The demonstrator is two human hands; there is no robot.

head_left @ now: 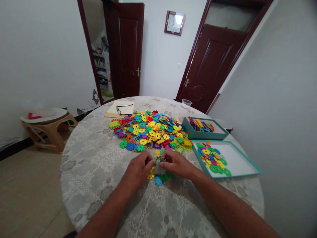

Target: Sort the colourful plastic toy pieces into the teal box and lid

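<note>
My left hand (139,167) and my right hand (177,163) meet near the table's middle, both with fingers pinched. Between them is a small dark grey piece (162,159), touched by the fingertips of each hand; its exact shape is too small to tell. Under and around the hands lie a yellow gear piece (151,175), a blue one (158,180) and green ones (170,175). Just beyond my fingers spreads a large pile of colourful gear-shaped plastic pieces (153,132).
A teal box (205,135) with rows of coloured pieces stands at the right. Nearer is its white-lined lid (241,162), holding loose pieces. Glasses (119,110) rest on paper at the back left; a clear cup (186,103) stands at the back of the round table (91,172).
</note>
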